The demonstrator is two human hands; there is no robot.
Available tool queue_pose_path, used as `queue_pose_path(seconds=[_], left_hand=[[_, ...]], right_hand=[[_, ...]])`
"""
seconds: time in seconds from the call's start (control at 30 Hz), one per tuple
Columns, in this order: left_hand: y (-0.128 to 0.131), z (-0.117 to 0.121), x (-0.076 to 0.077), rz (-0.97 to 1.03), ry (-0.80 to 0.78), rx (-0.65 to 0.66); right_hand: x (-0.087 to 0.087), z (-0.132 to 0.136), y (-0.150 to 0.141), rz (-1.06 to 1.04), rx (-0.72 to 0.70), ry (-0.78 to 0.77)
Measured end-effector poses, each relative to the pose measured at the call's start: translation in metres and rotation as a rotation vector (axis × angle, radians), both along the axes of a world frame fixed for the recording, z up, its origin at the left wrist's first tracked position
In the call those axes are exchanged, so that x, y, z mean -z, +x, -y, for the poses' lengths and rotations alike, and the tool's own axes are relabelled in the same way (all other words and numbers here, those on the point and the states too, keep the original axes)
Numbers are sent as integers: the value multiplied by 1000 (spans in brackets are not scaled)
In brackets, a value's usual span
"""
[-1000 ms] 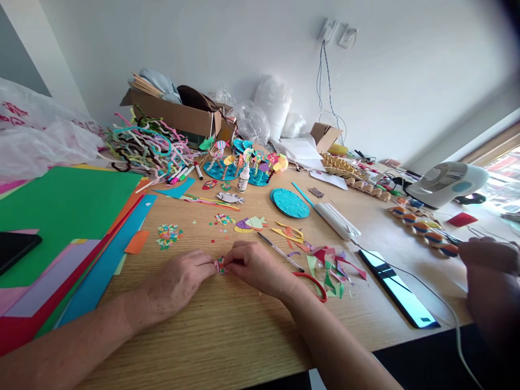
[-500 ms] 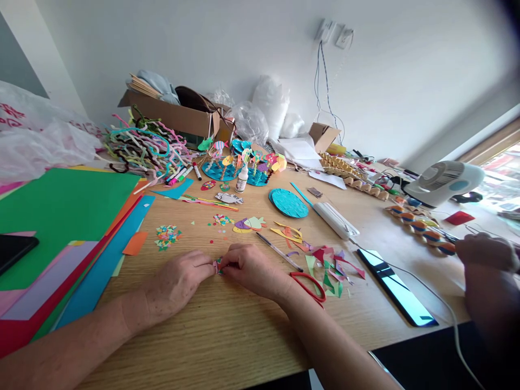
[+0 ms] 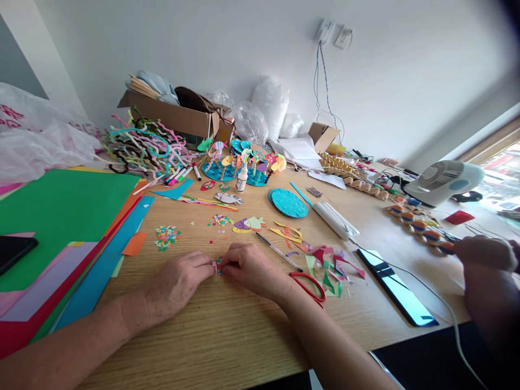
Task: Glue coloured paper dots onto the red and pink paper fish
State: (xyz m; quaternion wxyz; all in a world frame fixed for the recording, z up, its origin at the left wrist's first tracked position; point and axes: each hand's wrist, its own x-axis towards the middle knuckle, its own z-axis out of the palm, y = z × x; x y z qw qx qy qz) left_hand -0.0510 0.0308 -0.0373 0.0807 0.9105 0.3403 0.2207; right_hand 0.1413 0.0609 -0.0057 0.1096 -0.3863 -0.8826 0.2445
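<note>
Between my two hands, low over the wooden table, is a small pink paper fish (image 3: 217, 266) with colored bits on it, mostly covered by fingers. My left hand (image 3: 179, 279) grips its left edge, fingers pressed together. From the other side my right hand (image 3: 247, 269) pinches it with thumb and fingertips. Just beyond lie a pile of confetti bits (image 3: 167, 236), a smaller pile of round paper dots (image 3: 222, 219) and plain paper fish cutouts (image 3: 248, 224). A pen (image 3: 279, 252) and red-handled scissors (image 3: 309, 287) are to the right of my right hand.
Colored paper sheets (image 3: 60, 206) cover the left side. A glue bottle (image 3: 241, 179), decorated blue discs (image 3: 219, 170) and a blue oval (image 3: 288, 202) stand farther back. Paper scraps (image 3: 333, 268) and a phone (image 3: 396, 287) lie right. Another person's hand (image 3: 485, 252) is at far right.
</note>
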Motion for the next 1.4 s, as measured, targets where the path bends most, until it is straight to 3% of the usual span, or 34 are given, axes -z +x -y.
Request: queue_pose_path(seconds=[0.67, 0.93, 1.13, 1.23, 1.4], left_hand=[[1, 0, -4, -21, 24, 14], [-2, 1, -4, -19, -89, 5], [-5, 1, -20, -41, -207, 70], [-14, -2, -31, -55, -194, 73], [-51, -22, -50, -81, -60, -151]], right_hand=[[0, 3, 3, -23, -34, -3], [-16, 0, 14, -198, 85, 67], [-15, 2, 22, -55, 1, 64], [-15, 5, 23, -42, 8, 64], [-12, 15, 18, -120, 80, 100]])
